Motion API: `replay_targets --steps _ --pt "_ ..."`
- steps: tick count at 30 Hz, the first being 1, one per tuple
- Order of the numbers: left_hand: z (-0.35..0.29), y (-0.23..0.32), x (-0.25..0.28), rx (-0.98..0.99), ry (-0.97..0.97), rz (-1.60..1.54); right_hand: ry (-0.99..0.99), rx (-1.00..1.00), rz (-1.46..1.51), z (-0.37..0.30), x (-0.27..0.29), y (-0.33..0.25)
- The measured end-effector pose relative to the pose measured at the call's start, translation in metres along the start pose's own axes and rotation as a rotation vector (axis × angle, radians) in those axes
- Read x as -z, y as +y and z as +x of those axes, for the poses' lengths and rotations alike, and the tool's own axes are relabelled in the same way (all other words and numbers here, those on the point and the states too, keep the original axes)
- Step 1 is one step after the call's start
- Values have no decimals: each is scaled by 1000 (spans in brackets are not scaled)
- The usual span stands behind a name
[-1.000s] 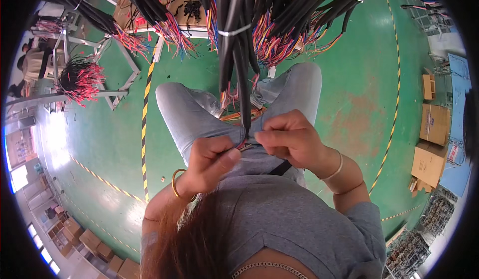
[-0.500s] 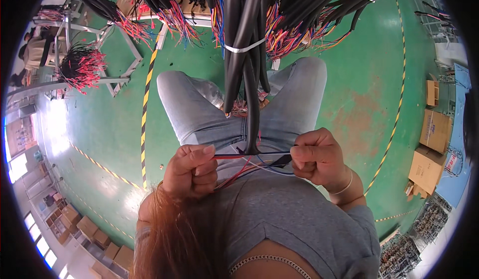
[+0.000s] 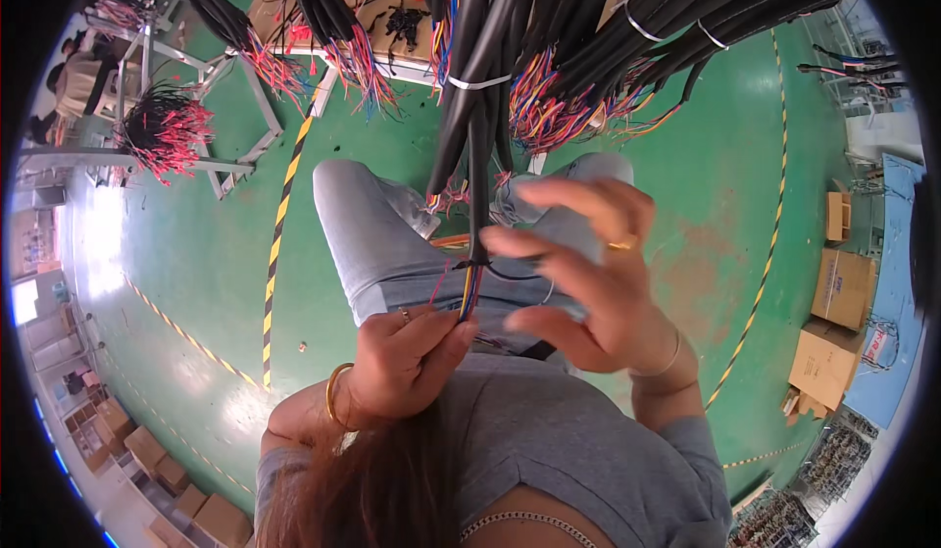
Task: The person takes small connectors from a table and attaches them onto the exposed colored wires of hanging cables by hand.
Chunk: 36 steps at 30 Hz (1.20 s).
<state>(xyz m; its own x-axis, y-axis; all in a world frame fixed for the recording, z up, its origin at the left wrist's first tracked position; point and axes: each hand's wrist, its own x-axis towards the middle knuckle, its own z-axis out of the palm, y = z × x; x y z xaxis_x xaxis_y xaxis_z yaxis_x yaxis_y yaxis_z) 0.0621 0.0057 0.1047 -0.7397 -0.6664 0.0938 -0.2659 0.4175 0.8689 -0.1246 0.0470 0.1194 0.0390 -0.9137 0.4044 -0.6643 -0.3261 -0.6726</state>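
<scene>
A black-sheathed cable (image 3: 478,171) hangs down the middle over my lap, its end pointing toward me. Several coloured wires (image 3: 469,291), yellow, blue and red among them, come out of that end, where a dark tie or strip (image 3: 472,265) sits around it. My left hand (image 3: 417,357) is closed on these wires just below the cable end. To the right, my right hand (image 3: 603,278) is raised with thumb and fingers spread, slightly blurred, and its fingertips are close to the cable end. A thin dark wire (image 3: 515,276) curves off toward the right hand's fingers.
Thick bundles of black cables (image 3: 676,28) with bare coloured wire ends hang ahead, bound by white ties (image 3: 480,84). Behind them stands a wooden-topped bench (image 3: 397,33). A metal rack (image 3: 230,168) holds red-tipped wires at left. Cardboard boxes (image 3: 828,362) stand far right.
My hands were stretching wires sideways below the cable end. Now the right hand has let go and lifted with fingers spread, while the left has moved toward the middle, gathering wires.
</scene>
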Motion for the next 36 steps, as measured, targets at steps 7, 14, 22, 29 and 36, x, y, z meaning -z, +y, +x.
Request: replay_targets --steps 7,14,22,29,36 --pt "-8 -9 -7 -118 68 94 -545 203 197 41 -26 36" --pt "3 -6 -16 -185 143 141 21 -137 593 21 -52 15" --pt "11 -9 -20 20 283 22 670 23 313 27 -87 40" --pt "-9 -10 -26 -63 357 5 922 -306 127 35 -34 98" --pt "-2 -10 -21 76 362 -61 169 -315 616 8 -54 56"
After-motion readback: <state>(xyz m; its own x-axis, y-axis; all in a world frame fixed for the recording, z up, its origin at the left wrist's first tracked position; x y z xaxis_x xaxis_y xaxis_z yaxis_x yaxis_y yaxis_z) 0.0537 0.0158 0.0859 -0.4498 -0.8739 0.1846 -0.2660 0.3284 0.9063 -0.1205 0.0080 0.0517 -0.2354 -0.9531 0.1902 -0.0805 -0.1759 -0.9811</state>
